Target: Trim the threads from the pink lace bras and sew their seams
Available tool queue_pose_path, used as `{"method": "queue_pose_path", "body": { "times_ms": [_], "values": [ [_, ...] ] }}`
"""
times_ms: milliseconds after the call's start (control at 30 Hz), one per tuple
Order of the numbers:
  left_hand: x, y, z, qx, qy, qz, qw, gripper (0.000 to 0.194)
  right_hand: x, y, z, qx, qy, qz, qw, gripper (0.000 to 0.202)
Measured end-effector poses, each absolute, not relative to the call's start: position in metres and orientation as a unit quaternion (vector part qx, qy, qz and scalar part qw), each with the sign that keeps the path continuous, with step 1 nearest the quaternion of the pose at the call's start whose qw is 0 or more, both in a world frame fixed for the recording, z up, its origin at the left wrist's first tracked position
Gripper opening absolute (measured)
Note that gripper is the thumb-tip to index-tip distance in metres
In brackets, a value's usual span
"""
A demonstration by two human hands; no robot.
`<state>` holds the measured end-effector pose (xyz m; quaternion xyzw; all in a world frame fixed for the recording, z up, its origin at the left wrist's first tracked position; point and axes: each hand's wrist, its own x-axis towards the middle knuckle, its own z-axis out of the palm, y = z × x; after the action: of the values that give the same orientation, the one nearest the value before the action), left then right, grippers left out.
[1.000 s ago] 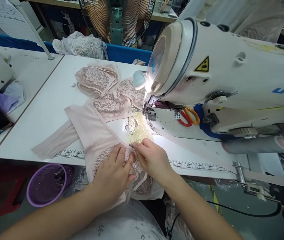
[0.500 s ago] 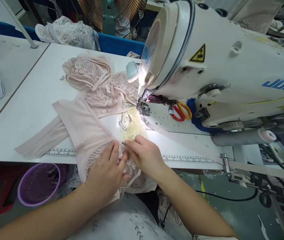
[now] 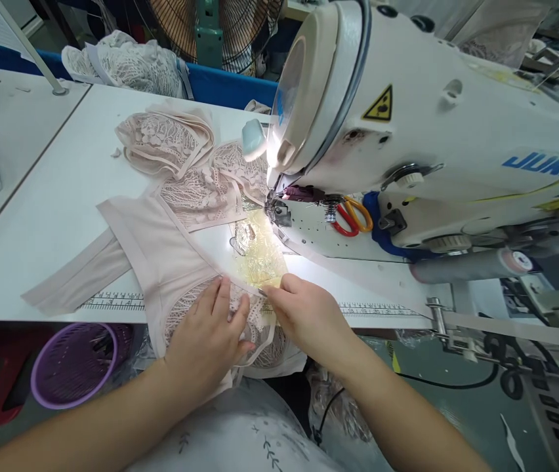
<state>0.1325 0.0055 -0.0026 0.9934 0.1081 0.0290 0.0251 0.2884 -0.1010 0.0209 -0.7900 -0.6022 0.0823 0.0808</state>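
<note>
A pale pink lace garment (image 3: 149, 239) lies across the white sewing table, its lower part hanging over the front edge. My left hand (image 3: 210, 331) rests palm down on its lace, fingers stretched out and thumb apart. Just to the right, my right hand (image 3: 306, 314) is closed in a pinch. From its fingertips sticks the short metal tip of a small tool (image 3: 262, 292), touching the garment's edge band; the rest is hidden in the hand. Beyond the hands, the presser foot (image 3: 278, 213) of the sewing machine (image 3: 422, 124) stands close to another lace part.
A folded lace pile (image 3: 164, 141) lies at the back. Scissors (image 3: 353, 216) with red and orange handles lie under the machine arm. A ruler strip (image 3: 115, 301) runs along the front edge. A purple basket (image 3: 43, 387) stands below left; a fan (image 3: 208, 33) stands behind.
My right hand has moved a little to the right along the garment's edge with the metal tool, away from my left hand. My left hand stays on the lace. The view has shifted slightly.
</note>
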Motion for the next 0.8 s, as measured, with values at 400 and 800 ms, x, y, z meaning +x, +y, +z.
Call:
{"method": "queue_pose_path", "body": {
  "times_ms": [400, 800],
  "values": [
    [0.142, 0.003, 0.005, 0.996, 0.091, 0.002, 0.014, 0.072, 0.288, -0.088, -0.001, -0.765, -0.621, 0.05, 0.162, 0.026],
    [0.143, 0.004, 0.007, 0.997, 0.078, 0.018, -0.013, 0.068, 0.309, -0.12, 0.014, -0.769, -0.63, 0.076, 0.071, 0.024]
  ]
}}
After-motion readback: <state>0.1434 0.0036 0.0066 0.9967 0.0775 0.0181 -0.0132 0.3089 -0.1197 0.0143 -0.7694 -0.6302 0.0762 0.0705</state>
